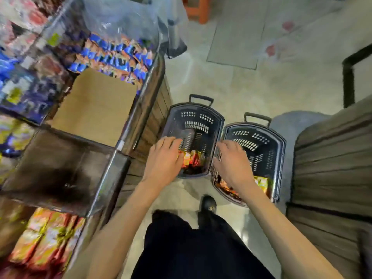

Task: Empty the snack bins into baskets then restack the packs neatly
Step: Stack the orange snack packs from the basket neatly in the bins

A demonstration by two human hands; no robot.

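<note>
Two dark plastic baskets stand side by side on the floor. The left basket (201, 117) holds red and gold snack packs (192, 159) at its near end. Yellow and orange packs (261, 183) lie in the right basket (279, 146). My left hand (164, 158) hovers over the left basket's near left rim, fingers spread and holding nothing. My right hand (231, 162) reaches across the gap between the baskets, fingers extended, also holding nothing. To the left, one wooden snack bin (60, 168) has a bare dark bottom, and another bin shows a cardboard liner (96, 109).
Blue snack packs (112, 55) fill the far bin, red and yellow packs (46, 238) the near one. A metal rail (138, 101) edges the bins. A wooden slatted unit (332, 168) stands to the right. My shoe (208, 206) is behind the baskets. A mat (237, 37) lies ahead.
</note>
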